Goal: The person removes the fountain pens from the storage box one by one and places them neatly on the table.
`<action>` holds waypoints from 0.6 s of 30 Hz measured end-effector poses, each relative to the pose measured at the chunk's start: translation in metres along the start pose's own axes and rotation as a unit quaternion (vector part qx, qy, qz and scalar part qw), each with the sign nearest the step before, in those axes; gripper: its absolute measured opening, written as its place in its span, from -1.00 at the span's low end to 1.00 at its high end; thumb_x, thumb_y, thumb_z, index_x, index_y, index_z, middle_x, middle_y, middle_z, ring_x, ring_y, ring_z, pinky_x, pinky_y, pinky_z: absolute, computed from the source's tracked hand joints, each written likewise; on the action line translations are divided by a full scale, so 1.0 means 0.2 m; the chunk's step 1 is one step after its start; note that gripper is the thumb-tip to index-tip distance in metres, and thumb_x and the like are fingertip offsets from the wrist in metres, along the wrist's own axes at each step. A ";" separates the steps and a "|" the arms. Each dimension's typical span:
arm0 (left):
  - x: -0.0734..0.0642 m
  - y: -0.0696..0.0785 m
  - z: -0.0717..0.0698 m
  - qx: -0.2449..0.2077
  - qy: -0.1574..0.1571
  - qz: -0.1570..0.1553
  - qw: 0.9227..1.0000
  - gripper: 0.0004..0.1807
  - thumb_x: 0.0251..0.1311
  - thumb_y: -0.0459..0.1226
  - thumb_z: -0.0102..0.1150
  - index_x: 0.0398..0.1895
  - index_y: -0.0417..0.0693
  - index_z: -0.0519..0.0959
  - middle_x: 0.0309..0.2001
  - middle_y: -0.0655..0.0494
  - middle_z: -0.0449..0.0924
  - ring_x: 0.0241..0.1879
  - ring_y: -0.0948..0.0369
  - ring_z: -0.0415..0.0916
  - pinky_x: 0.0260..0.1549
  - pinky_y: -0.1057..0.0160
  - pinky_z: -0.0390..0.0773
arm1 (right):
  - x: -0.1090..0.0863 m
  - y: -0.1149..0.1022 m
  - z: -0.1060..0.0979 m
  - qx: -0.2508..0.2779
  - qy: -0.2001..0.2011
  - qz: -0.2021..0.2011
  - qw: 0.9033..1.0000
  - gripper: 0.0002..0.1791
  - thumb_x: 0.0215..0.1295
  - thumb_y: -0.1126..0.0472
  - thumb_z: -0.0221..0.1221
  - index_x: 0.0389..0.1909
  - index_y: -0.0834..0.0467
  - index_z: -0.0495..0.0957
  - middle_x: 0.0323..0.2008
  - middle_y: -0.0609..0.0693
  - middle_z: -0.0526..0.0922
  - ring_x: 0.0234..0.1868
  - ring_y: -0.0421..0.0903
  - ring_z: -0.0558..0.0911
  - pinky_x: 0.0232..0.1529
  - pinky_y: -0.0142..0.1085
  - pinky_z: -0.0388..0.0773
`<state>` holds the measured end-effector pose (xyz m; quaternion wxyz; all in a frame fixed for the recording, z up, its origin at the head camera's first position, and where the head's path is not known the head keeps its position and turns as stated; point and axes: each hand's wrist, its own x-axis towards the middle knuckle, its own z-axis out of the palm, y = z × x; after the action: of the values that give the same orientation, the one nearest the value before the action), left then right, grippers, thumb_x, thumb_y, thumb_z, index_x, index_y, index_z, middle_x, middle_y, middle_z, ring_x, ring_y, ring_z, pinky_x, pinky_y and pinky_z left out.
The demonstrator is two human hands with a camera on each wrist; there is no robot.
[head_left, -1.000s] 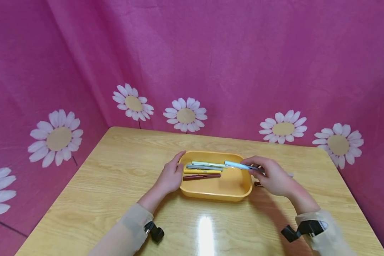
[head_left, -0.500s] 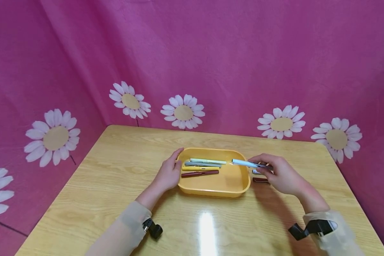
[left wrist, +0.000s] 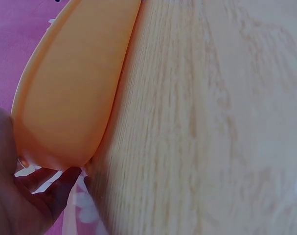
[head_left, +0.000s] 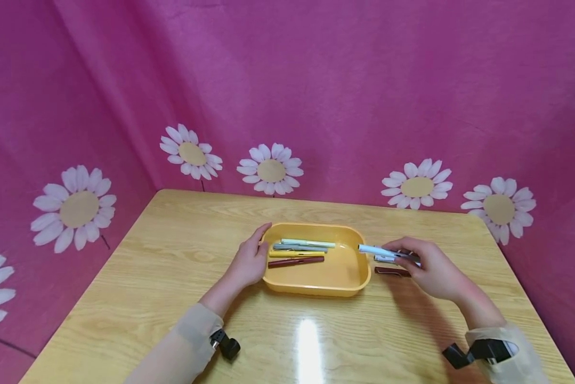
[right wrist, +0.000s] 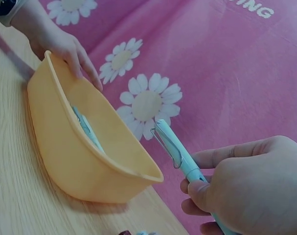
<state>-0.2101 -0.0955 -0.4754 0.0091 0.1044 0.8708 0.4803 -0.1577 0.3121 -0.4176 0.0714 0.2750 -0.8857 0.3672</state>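
My left hand (head_left: 250, 261) grips the left end of a yellow plastic tray (head_left: 316, 289), thumb at the rim and fingers outside the end wall. Inside, towards the left, lie a pale green pen (head_left: 311, 243), a grey-blue pen (head_left: 300, 248), a yellow pen (head_left: 297, 254) and a dark red pen (head_left: 296, 262), roughly parallel. Just past the tray's right rim, my right hand (head_left: 428, 266) pinches a light blue pen (right wrist: 175, 147) between thumb and fingers, its clip end pointing at the tray. Below that hand on the table are a whitish pen (head_left: 385, 259) and a dark red pen (head_left: 391, 272), both partly hidden.
The wooden table (head_left: 196, 224) extends around the tray, with a bright light reflection in front. A pink curtain (head_left: 335, 96) printed with white daisies hangs behind and to the left.
My right hand has moved right with the light blue pen, from over the tray to beyond its right rim. The pens on the table show more. My left hand stays on the tray.
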 end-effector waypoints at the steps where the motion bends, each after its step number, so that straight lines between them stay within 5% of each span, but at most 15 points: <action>1: 0.00 0.00 0.00 0.000 0.000 -0.001 1.000 -0.43 0.65 -0.30 -0.19 0.66 0.07 0.23 0.48 -0.24 0.39 0.44 -0.10 0.36 0.41 -0.15 0.32 | -0.01 0.00 0.00 -0.002 0.000 0.003 1.000 -0.58 0.31 0.61 0.28 0.07 0.15 0.72 -0.10 -0.04 0.74 -0.20 -0.11 0.65 -0.19 -0.37 0.65; 8: -0.01 0.01 0.00 0.003 0.005 0.001 1.000 -0.44 0.64 -0.31 -0.18 0.65 0.03 0.26 0.43 -0.27 0.45 0.39 -0.10 0.42 0.38 -0.15 0.36 | -0.06 0.03 -0.03 -0.003 -0.007 0.028 1.000 -0.58 0.32 0.63 0.25 0.06 0.15 0.72 -0.02 -0.01 0.76 -0.05 -0.10 0.69 -0.08 -0.45 0.62; 18: 0.00 0.01 0.00 0.006 0.000 -0.003 1.000 -0.43 0.65 -0.31 -0.20 0.67 0.03 0.22 0.46 -0.27 0.41 0.42 -0.12 0.39 0.41 -0.15 0.32 | -0.16 0.08 -0.05 -0.036 -0.011 0.065 0.997 -0.55 0.34 0.62 0.22 0.10 0.13 0.70 -0.01 0.02 0.73 -0.09 -0.12 0.63 -0.10 -0.42 0.61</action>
<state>-0.2090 -0.0943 -0.4749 0.0100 0.1018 0.8740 0.4750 -0.1406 0.3410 -0.4307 0.0472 0.2182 -0.9151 0.3359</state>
